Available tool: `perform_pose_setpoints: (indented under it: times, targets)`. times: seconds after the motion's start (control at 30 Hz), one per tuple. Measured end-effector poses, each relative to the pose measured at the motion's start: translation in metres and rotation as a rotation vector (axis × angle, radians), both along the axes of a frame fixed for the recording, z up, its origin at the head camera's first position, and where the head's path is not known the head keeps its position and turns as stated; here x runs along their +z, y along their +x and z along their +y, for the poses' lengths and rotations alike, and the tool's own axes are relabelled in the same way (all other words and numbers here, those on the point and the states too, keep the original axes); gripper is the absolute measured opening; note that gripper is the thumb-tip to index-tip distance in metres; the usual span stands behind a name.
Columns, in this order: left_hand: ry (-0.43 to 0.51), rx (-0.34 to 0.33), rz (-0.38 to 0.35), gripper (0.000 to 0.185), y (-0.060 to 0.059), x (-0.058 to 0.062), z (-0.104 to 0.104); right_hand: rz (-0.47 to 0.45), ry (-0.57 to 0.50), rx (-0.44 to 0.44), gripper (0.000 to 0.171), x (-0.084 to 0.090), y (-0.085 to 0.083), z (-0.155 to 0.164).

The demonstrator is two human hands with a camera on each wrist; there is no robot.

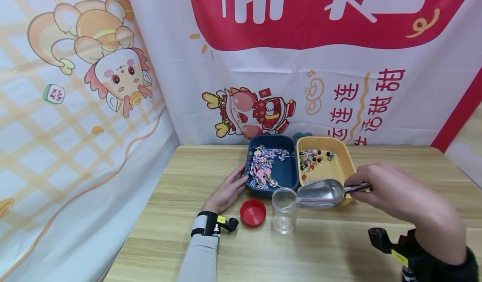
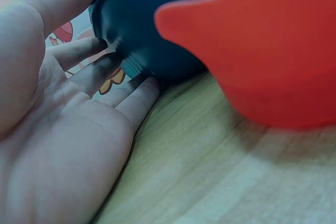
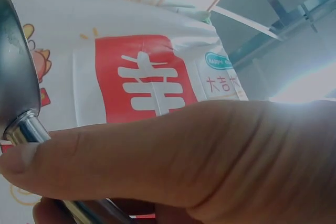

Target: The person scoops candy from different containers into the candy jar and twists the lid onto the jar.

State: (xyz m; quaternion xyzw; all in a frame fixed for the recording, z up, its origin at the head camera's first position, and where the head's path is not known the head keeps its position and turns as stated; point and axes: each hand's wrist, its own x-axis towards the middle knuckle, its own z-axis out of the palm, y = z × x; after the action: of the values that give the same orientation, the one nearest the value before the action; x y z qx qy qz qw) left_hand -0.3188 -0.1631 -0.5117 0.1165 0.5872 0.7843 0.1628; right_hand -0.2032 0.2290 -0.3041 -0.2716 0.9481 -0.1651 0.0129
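My right hand [image 1: 388, 190] grips the handle of a metal scoop [image 1: 323, 193]. The thumb lies along the handle in the right wrist view. The scoop's front end meets the rim of a clear plastic jar [image 1: 284, 220] standing upright; I see nothing inside the jar. With fairly straight fingers, my left hand [image 1: 227, 193] touches the left side of a dark blue bin [image 1: 286, 176] holding small swirl lollipops [image 1: 260, 169]. A yellow bin [image 1: 342, 170] beside it holds ball-headed sticks [image 1: 310, 158]; the scoop and right hand partly cover its front.
A red lid [image 1: 253, 213] lies between my left wrist and the jar, looming large as a red lid [image 2: 273, 51] in the left wrist view. Behind the bins, a printed cloth [image 1: 241, 81] hangs at the back edge of the wooden table [image 1: 320, 252].
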Motion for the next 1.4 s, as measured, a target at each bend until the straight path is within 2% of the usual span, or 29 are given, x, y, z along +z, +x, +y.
perform_pose_setpoints:
  times: [0.1, 0.27, 0.37, 0.47, 0.63, 0.77, 0.97, 1.23, 1.4]
  targets:
    - [0.001, -0.004, 0.006, 0.061, 0.000, -0.001, -0.001, -0.024, 0.000, -0.008, 0.015, 0.001, 0.000, 0.000]
    - [0.004, -0.009, 0.017, 0.063, 0.000, 0.000, -0.002, 0.024, -0.010, -0.013, 0.013, 0.000, -0.001, 0.008]
    - [-0.003, -0.010, 0.027, 0.064, 0.000, 0.002, -0.001, 0.063, -0.021, -0.063, 0.014, 0.000, -0.004, 0.019]
    - [-0.004, -0.017, 0.031, 0.063, 0.000, 0.004, -0.001, 0.066, -0.011, -0.154, 0.014, 0.000, -0.010, 0.032]
    - [0.001, -0.025, 0.037, 0.062, 0.000, 0.004, -0.001, 0.002, 0.011, -0.243, 0.014, -0.009, -0.030, 0.049]
    - [0.008, -0.016, 0.036, 0.061, 0.000, -0.001, -0.001, -0.061, 0.037, -0.242, 0.016, -0.020, -0.046, 0.050]
    - [0.017, -0.014, 0.043, 0.060, 0.001, -0.004, 0.001, -0.147, 0.078, -0.230, 0.018, -0.033, -0.059, 0.042]
    - [0.018, -0.024, 0.049, 0.060, 0.001, -0.003, 0.000, -0.144, 0.135, -0.293, 0.018, -0.054, -0.077, 0.034]
    - [0.012, -0.027, 0.044, 0.061, 0.001, -0.001, 0.000, -0.157, 0.131, -0.321, 0.018, -0.058, -0.082, 0.025]
